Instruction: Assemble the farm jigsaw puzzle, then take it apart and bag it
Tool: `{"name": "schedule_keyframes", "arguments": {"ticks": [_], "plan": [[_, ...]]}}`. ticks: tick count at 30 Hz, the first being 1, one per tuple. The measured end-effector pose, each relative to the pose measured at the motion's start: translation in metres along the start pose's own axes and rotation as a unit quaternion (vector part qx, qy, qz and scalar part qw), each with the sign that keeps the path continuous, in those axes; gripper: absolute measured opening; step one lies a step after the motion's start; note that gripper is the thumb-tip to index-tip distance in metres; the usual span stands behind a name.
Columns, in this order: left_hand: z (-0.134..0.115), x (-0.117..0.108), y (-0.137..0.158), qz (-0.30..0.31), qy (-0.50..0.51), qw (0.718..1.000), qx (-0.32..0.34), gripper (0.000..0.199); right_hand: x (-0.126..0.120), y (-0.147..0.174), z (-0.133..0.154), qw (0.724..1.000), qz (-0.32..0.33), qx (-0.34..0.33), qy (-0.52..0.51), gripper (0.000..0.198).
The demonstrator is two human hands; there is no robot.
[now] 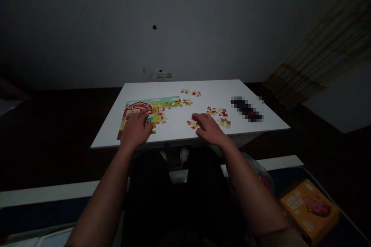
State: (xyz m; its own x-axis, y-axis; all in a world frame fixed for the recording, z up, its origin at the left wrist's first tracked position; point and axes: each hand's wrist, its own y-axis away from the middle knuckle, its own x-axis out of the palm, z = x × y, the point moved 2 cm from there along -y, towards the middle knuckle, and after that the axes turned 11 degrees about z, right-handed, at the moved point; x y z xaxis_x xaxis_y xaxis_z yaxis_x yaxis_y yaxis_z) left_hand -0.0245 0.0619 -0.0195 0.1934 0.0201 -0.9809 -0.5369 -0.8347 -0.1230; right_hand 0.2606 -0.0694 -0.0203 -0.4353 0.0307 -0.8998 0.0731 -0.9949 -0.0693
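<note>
While puzzle [155, 105] lies crosswise, roof [139, 104] away, left hand [133, 129] gapes, right hand's [212, 130] grip unclear.

The left forearm [101, 197] runs from the near left toward the far right, its hand [135, 129] back upward, fingers [142, 118] loosely bent, thumb apart on the right. The right forearm [252, 189] slants from the near right toward the far left; that hand [211, 128] points left, fingers [202, 117] curved above the nearer thumb [201, 132]. The two hands are well apart.
</note>
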Motion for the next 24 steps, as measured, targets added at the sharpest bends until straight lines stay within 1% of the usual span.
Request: {"name": "schedule_keyframes", "arguments": {"ticks": [4, 8, 11, 16, 20, 24], "plan": [[-0.0015, -0.0012, -0.0002, 0.008, -0.003, 1.0, -0.009, 0.045, 0.0019, -0.0004, -0.0003, 1.0, -0.019, 0.006, -0.003, 0.056], [-0.0018, -0.0012, -0.0004, 0.011, 0.003, 1.0, -0.019, 0.045, 0.0027, -0.0009, 0.0008, 1.0, -0.021, 0.008, -0.007, 0.057], [-0.0012, -0.0005, -0.0003, 0.01, 0.006, 1.0, -0.02, 0.045, 0.0026, -0.0024, 0.0007, 1.0, -0.006, 0.008, -0.002, 0.063], [-0.0006, 0.0001, -0.0001, -0.002, 0.007, 1.0, -0.012, 0.046, 0.0, -0.0043, -0.0014, 0.999, 0.039, 0.007, -0.013, 0.07], [-0.001, -0.0002, 0.0001, 0.002, 0.006, 1.0, -0.014, 0.046, -0.0037, -0.004, -0.0021, 0.999, 0.036, -0.022, -0.034, 0.07], [-0.001, -0.0008, 0.0004, 0.002, -0.001, 1.0, -0.013, 0.045, -0.0046, -0.0034, -0.0043, 0.998, 0.035, -0.02, -0.045, 0.068]]}}
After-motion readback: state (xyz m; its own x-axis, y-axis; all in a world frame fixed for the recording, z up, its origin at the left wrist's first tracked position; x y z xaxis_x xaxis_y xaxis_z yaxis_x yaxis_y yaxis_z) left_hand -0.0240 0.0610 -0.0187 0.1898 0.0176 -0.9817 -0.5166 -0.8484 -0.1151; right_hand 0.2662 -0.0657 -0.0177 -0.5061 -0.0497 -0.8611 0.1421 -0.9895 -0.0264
